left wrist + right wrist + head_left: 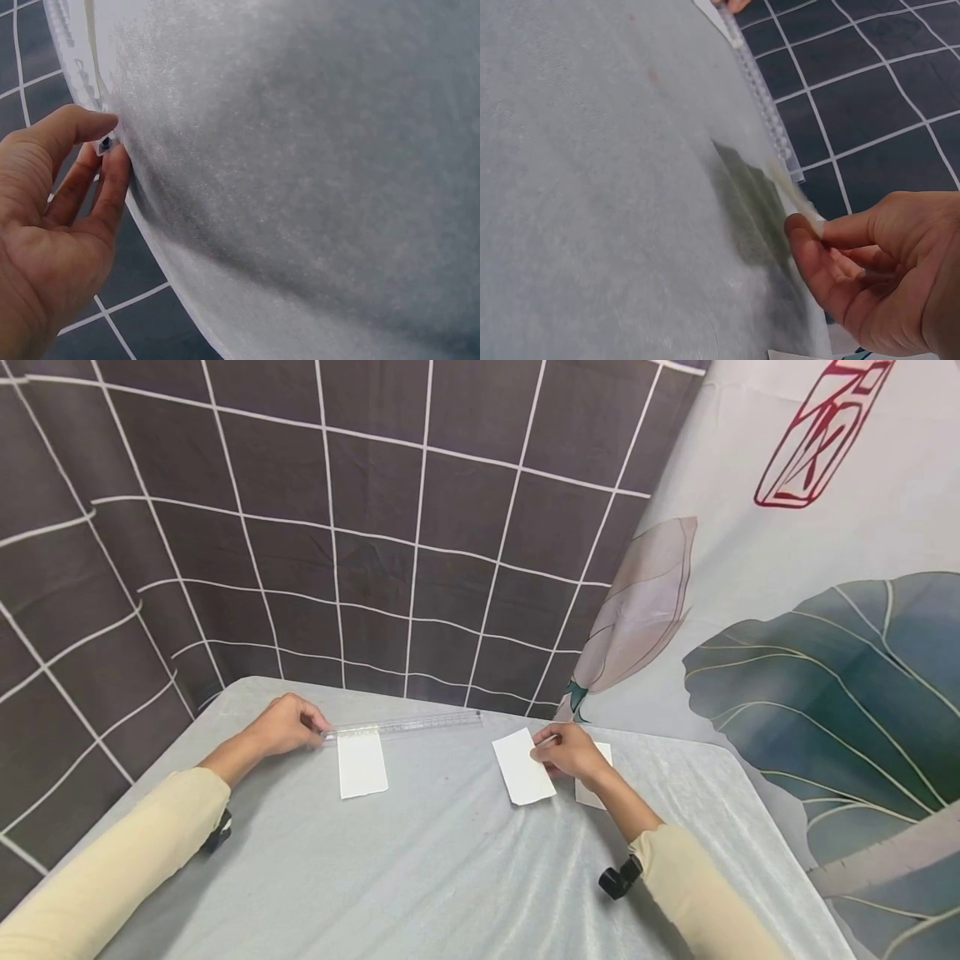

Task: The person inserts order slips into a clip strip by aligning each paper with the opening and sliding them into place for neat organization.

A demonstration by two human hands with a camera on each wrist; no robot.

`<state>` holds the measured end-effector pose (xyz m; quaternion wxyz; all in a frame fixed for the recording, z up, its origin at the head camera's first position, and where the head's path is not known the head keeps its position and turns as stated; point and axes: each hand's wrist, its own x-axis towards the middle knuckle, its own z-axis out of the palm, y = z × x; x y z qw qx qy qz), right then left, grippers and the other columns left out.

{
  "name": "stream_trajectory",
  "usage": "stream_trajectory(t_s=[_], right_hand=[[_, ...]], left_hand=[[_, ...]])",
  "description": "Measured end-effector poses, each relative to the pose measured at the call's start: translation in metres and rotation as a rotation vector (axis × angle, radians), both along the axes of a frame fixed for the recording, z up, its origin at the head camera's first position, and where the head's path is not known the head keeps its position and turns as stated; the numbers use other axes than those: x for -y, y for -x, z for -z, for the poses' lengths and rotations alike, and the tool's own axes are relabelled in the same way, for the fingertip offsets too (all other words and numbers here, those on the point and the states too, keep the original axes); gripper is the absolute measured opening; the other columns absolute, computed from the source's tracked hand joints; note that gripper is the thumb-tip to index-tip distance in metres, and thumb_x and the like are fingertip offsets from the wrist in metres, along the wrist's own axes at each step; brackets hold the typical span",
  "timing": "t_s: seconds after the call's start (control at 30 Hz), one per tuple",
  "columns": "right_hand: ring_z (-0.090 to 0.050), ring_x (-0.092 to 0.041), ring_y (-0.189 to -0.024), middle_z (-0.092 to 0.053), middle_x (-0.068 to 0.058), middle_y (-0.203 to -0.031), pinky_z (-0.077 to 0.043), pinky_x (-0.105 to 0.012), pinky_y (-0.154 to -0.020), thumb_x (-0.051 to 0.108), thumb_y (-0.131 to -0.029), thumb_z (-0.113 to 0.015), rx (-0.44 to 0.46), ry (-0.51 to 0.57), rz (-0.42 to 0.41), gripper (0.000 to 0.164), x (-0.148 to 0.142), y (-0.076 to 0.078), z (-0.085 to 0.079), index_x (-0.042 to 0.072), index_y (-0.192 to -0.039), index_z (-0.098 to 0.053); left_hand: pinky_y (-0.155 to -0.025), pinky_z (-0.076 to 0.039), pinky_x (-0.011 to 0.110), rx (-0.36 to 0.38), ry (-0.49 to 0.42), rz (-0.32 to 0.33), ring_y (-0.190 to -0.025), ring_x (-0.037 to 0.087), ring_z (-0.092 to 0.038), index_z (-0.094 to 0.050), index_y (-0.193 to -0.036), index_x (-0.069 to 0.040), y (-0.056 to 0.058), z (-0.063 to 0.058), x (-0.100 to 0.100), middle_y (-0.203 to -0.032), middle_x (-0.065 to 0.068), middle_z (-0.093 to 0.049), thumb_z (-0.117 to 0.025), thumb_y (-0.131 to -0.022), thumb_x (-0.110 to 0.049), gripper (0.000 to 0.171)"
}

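Observation:
At the table's far left, my left hand [287,725] pinches the end of a clear plastic ruler [431,722] between thumb and fingers. The ruler stretches right along the back of the table. One white card [363,768] lies with its top edge at the ruler, near that hand. My right hand [573,752] pinches a second white card [522,772] by its right edge. In the right wrist view this card [799,196] is lifted and casts a shadow on the cloth. A third white card [592,792] lies partly hidden beneath the right hand.
A pale grey cloth [442,860] covers the table. Behind it hangs a dark curtain [375,568] with a white grid. A light curtain [720,677] with leaf prints hangs at the right. Each wrist wears a small black device [617,882].

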<state>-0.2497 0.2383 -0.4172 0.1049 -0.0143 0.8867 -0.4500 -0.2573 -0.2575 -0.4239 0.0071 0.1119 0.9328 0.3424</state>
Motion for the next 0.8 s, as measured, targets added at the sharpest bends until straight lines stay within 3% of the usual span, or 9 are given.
stream_trajectory(t_s=[0.37,0.63,0.8], right_hand=[[-0.072,-0.014,-0.081,-0.076,-0.011,-0.094,-0.065,-0.032,-0.073,0.008,-0.102,-0.078,-0.069,0.012,0.02,0.021,0.009,0.006,0.004,-0.007,-0.117,-0.075],[-0.074,-0.013,-0.085,-0.08,-0.014,-0.102,-0.068,-0.035,-0.08,0.005,-0.1,-0.08,-0.046,0.061,0.033,0.024,0.012,0.014,0.007,-0.009,-0.119,-0.075],[-0.073,-0.011,-0.081,-0.079,-0.01,-0.095,-0.067,-0.031,-0.076,0.0,-0.098,-0.078,-0.042,0.079,0.045,0.019,0.016,0.017,0.01,-0.009,-0.115,-0.076]], left_hand=[[-0.07,-0.05,0.028,0.005,0.002,0.004,-0.08,0.016,-0.06,-0.087,-0.098,0.002,-0.001,-0.001,-0.001,-0.085,0.009,-0.078,-0.088,-0.073,0.004,0.025],[-0.07,-0.05,0.029,0.005,0.004,0.002,-0.08,0.016,-0.06,-0.087,-0.098,0.002,-0.001,-0.002,0.0,-0.085,0.009,-0.078,-0.088,-0.074,0.004,0.024],[-0.071,-0.05,0.028,0.004,0.006,0.001,-0.08,0.016,-0.06,-0.087,-0.099,0.002,0.0,-0.001,0.0,-0.085,0.009,-0.078,-0.088,-0.075,0.003,0.025]])
